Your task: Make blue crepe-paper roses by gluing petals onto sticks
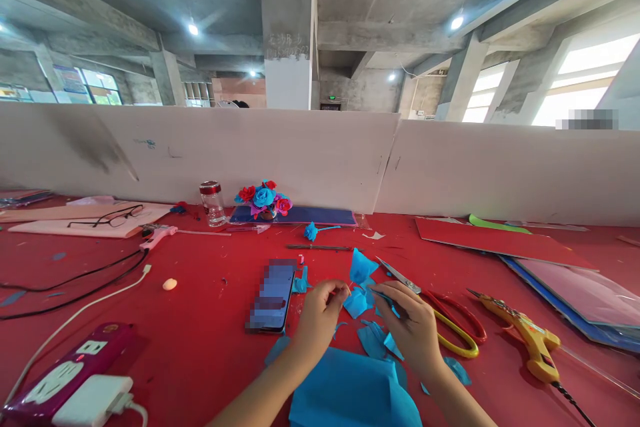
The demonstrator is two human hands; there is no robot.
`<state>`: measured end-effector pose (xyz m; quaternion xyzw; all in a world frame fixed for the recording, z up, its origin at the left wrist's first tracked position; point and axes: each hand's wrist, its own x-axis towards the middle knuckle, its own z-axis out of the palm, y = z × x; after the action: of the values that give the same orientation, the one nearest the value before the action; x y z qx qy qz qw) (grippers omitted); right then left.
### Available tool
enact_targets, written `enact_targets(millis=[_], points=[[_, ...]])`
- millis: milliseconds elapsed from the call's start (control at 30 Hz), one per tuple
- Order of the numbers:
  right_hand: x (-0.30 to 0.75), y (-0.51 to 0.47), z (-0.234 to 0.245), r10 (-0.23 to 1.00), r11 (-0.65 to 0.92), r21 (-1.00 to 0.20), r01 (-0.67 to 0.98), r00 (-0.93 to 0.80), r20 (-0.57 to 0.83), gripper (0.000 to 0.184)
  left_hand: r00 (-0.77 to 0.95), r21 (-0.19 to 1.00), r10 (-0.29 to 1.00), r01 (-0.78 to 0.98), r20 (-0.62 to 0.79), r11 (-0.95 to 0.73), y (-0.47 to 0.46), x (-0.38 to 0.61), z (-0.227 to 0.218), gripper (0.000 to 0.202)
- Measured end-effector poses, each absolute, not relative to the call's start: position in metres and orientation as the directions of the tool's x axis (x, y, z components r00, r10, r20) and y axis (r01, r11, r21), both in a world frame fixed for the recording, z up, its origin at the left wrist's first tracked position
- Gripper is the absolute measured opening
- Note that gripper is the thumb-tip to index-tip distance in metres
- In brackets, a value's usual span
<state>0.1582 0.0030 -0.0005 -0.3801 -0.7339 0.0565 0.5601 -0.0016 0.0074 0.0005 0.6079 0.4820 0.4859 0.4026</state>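
Note:
My left hand [324, 310] is closed in a pinch over the middle of the table; what sits between its fingertips is too small to make out. My right hand [411, 323] pinches a small piece of blue paper, partly hidden by the fingers. Cut blue paper pieces [363, 267] lie just beyond and between both hands. Below my wrists rests a larger sheet of blue crepe paper [350, 390]. Scissors [457, 340] with red and yellow handles lie open beside my right hand. To the left of my left hand is a phone [273, 297].
A yellow glue gun [533, 340] lies at right, near stacked coloured sheets [580, 293]. A finished paper bouquet [265, 199], a glass jar [213, 203] and a blue paper flower [311, 232] stand or lie toward the back. A purple power strip [75, 367] with cables occupies the left.

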Motion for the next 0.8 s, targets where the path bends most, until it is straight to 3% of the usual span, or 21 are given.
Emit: enact_targets(millis=[267,800], points=[[0.1547,0.0013,0.003,0.685,0.669,-0.579,0.465,-0.082,0.724,0.011,0.066,0.875,0.945,0.362,0.32,-0.322,0.006,-0.0028,0.0004,0.021],[0.1521,0.0026,0.0004,0.728,0.589,-0.647,0.485,0.029,0.685,0.01,0.087,0.829,0.918,0.402,0.387,-0.388,0.0066,-0.0019,-0.0026,0.021]])
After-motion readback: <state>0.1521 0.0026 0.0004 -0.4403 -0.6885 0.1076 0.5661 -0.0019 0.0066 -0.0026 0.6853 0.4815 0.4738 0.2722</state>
